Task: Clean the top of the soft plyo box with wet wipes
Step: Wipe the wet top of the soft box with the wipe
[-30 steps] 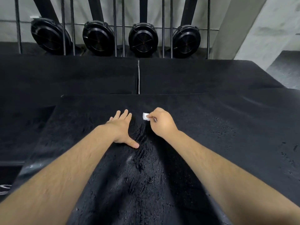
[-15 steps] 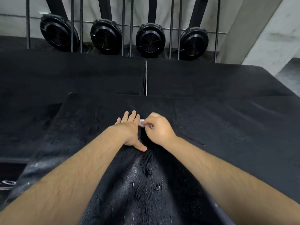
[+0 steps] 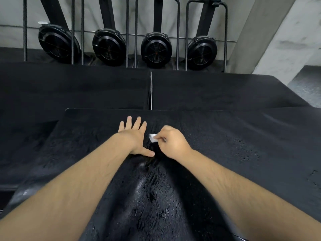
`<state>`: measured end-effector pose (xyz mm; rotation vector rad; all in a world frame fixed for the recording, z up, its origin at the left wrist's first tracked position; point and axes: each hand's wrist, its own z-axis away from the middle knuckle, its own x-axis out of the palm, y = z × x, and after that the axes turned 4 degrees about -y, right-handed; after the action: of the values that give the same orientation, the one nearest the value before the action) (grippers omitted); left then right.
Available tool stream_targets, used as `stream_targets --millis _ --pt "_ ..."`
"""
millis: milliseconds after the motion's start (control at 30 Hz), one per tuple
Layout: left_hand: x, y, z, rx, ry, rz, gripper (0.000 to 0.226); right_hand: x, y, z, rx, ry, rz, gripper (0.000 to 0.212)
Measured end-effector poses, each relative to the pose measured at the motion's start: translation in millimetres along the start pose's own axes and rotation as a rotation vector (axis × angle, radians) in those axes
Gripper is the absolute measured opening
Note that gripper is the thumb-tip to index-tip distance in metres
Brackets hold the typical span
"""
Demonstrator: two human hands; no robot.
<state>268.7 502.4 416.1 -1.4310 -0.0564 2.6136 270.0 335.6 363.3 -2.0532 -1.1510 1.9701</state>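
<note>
White wet wipe [image 3: 153, 137] pinched in right hand [image 3: 172, 143]; left hand [image 3: 134, 138] spread flat on plyo box [image 3: 225, 145].

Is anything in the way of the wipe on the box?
Only the left hand, lying flat on the box just left of the wipe that the right hand pinches. Wiping leftward would meet it; nothing else shows on the top.

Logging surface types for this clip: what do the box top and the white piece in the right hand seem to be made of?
Box top: likely black vinyl or a similar coated cover, finely grained; wet streaks shine and droplets bead on it. White piece: probably thin nonwoven wipe, matte and crumpled small, pinched in the right hand.
</note>
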Motion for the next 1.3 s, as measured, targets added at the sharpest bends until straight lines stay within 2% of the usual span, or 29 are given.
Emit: stream_targets --millis 200,367,567,767,1000,1100,1200,1300 --pt "2.0 1.3 -11.2 0.025 -0.065 0.043 0.132 -2.5 22.8 -60.3 0.265 0.112 -0.027 0.029" --pt "5.4 2.2 -14.1 0.037 -0.064 0.058 0.131 20.5 -8.4 -31.9 0.083 0.086 -0.056 0.026" --pt "1.8 6.8 -16.0 0.018 -0.112 0.027 0.131 8.8 1.0 -96.8 0.190 0.061 -0.028 0.026" --pt "5.6 3.7 -17.7 0.037 -0.093 0.039 0.133 16.3 0.8 -84.1 0.232 0.071 -0.067 0.024" --pt "1.2 6.6 -17.6 -0.002 -0.132 -0.006 0.132 0.3 12.5 -121.6 0.314 0.057 -0.046 0.031" --pt "1.7 6.6 -18.0 -0.001 -0.132 -0.007 0.131 7.9 9.5 -89.6 0.278 0.088 -0.050 0.031" --pt "1.9 7.3 -18.3 0.001 -0.133 -0.008 0.130 17.4 7.7 -43.5 0.147 0.127 -0.032 0.027" --pt "-0.2 9.1 -17.9 -0.014 -0.140 -0.022 0.131 2.1 31.2 -69.2 0.184 0.106 -0.012 0.027"
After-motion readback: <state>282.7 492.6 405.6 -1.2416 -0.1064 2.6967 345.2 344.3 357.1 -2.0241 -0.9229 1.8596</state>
